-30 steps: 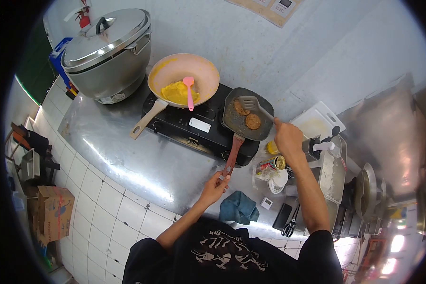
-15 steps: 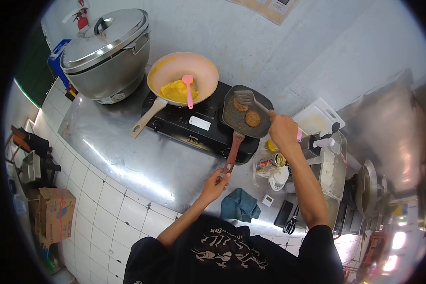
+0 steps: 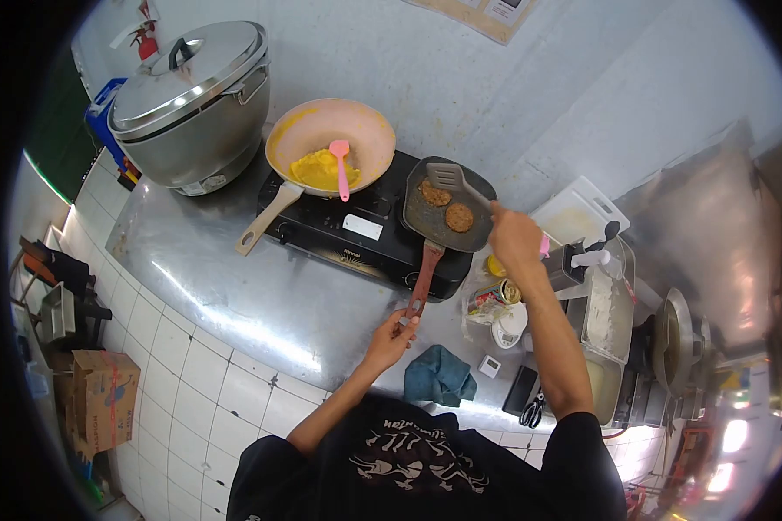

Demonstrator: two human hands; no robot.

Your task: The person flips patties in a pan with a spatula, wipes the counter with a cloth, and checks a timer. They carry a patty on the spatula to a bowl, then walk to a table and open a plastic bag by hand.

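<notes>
Pink spatula, yellow egg, brown patties, blue cloth.

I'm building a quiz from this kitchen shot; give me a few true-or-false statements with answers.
1. The left hand holds the dark pan by its handle. True.
2. The dark pan holds three patties. False: two patties.
3. The right hand holds a slotted spatula over that pan. True.
4. The pink spatula lies on the counter. False: it rests in the round pan with yellow egg.
</notes>
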